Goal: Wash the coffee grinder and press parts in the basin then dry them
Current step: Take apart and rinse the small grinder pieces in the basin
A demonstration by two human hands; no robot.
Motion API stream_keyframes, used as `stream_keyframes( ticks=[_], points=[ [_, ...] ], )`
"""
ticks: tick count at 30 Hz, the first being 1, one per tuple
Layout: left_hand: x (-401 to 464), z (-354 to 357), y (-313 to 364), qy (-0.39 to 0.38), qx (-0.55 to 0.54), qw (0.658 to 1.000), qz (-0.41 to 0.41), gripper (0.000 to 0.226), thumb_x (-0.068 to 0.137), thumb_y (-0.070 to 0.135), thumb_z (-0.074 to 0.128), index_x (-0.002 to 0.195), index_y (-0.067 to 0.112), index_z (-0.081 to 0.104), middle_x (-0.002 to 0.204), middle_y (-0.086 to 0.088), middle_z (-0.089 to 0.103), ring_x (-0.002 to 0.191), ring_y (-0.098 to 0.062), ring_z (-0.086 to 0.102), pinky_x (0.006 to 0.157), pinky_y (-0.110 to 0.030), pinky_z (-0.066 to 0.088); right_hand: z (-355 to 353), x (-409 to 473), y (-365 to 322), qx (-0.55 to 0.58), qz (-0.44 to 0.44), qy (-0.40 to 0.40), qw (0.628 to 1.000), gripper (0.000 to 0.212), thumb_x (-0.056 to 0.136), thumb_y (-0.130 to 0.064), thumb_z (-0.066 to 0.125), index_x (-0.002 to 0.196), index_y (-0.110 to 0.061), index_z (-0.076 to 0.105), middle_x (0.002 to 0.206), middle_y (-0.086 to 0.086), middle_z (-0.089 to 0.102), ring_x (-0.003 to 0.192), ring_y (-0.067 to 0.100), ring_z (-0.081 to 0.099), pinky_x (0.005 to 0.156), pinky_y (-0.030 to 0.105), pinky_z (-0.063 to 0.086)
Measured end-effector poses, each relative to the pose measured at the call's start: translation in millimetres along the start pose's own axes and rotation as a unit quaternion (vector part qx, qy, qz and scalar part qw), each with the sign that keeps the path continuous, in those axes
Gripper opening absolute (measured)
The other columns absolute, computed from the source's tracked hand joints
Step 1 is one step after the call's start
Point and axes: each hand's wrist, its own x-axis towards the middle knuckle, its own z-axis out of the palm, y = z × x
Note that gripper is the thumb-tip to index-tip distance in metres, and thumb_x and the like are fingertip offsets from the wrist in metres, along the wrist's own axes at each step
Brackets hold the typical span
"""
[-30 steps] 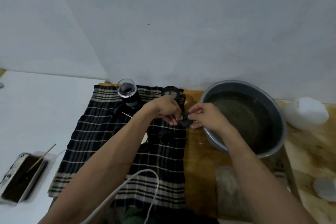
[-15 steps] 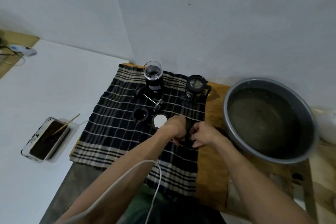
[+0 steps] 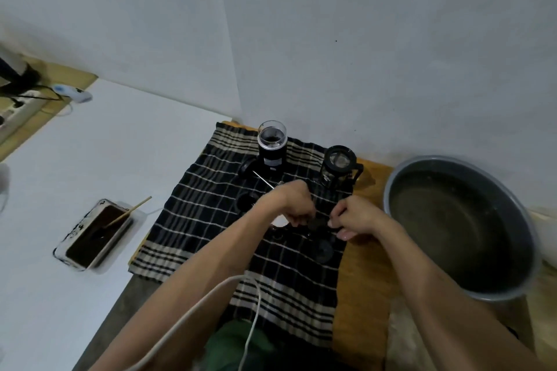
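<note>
Both hands meet over the near-right part of the checked cloth (image 3: 211, 220), just left of the basin (image 3: 524, 238). Left hand (image 3: 297, 205) and right hand (image 3: 354, 215) have fingers curled inward, pinching a small black part (image 3: 316, 224) between them. Part is dark on a dark cloth and mostly covered by fingers, so I can't tell its shape, long axis or which way it faces.

Grinder (image 3: 272, 147) stands upright at the far edge of the cloth, long axis vertical, clear cup on top of a black body, mouth up. Dark stuff shows inside the clear cup. French press (image 3: 336, 170) stands upright to its right, also mouth up, black frame, handle pointing right toward the basin. Can't tell what is inside it.

A thin metal rod (image 3: 263, 179) lies flat on the cloth in front of the grinder, running far-left to near-right, near end hidden by the left wrist. A black round disc (image 3: 324, 250) lies flat on the cloth just below the hands. A white round thing (image 3: 278, 221) peeks out under the left wrist, mostly hidden.

Basin is grey metal, round, sits on the wooden table (image 3: 361, 280) right of the cloth, holds murky water partway up.

Off to the left on the white surface: clear tray (image 3: 93, 235) with dark brown contents and a wooden stick (image 3: 129, 211) leaning in it. White cable (image 3: 211, 295) crosses the left forearm.
</note>
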Motion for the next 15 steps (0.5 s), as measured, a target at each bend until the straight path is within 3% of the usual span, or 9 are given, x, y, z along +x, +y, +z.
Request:
stream_keyframes(
  ticks=[3,6,8,10,12,15],
  points=[
    [-14.9,-52.5,-25.7,0.087,-0.025,0.996,0.0,0.014,0.092,0.008,0.063,0.083,0.003,0.071,0.06,-0.007,0.065,0.041,-0.016,0.05,0.044,-0.023,0.041,-7.9,-1.2,-36.7,0.003,-0.06,0.046,0.997,0.007,0.091,-0.009,0.074,0.097,-0.009,0.072,0.083,0.012,0.077,0.072,0.021,0.077,0.073,0.033,0.065],
    [-20.8,-85.5,-82.6,0.198,0.003,0.978,-0.059,0.022,0.086,0.007,0.056,0.067,0.005,0.065,0.053,-0.008,0.063,0.042,-0.019,0.054,0.046,-0.023,0.043,4.7,4.9,-77.8,-0.026,-0.134,0.07,0.988,0.014,0.087,-0.017,0.079,0.099,-0.015,0.071,0.082,0.006,0.077,0.074,0.021,0.077,0.078,0.035,0.064],
    [-23.9,-84.5,-122.1,0.207,0.027,0.973,-0.1,0.023,0.084,0.004,0.052,0.067,0.002,0.067,0.049,-0.007,0.062,0.044,-0.02,0.058,0.043,-0.024,0.045,21.2,12.4,-102.2,-0.092,-0.176,0.084,0.977,0.025,0.083,-0.025,0.082,0.104,-0.019,0.071,0.093,0.002,0.075,0.083,0.02,0.073,0.083,0.036,0.061],
    [-23.9,-71.8,-153.0,0.192,0.015,0.975,-0.108,0.017,0.084,0.004,0.057,0.091,0.002,0.072,0.065,-0.006,0.07,0.057,-0.021,0.066,0.049,-0.029,0.053,42.8,23.8,-124.3,-0.165,-0.191,0.079,0.964,0.039,0.083,-0.024,0.081,0.119,-0.017,0.069,0.11,0.005,0.069,0.098,0.022,0.068,0.09,0.039,0.058],
    [-19.9,-53.9,-169.1,0.182,-0.001,0.98,-0.078,0.04,0.082,0.005,0.066,0.122,0.01,0.066,0.095,-0.005,0.073,0.08,-0.019,0.069,0.066,-0.03,0.054,62.3,36.2,-138.0,-0.233,-0.182,0.055,0.954,0.041,0.09,-0.013,0.068,0.13,-0.008,0.062,0.118,0.013,0.064,0.104,0.031,0.066,0.09,0.044,0.058],
    [-11.5,-31.2,-175.2,0.179,-0.015,0.983,-0.034,0.069,0.077,0.012,0.079,0.142,0.015,0.053,0.122,-0.008,0.07,0.115,-0.025,0.066,0.088,-0.031,0.051,84.4,49.9,-146.9,-0.272,-0.136,0.021,0.953,0.033,0.097,-0.007,0.056,0.128,0.002,0.059,0.119,0.02,0.062,0.106,0.038,0.066,0.081,0.042,0.056]
  ],
)
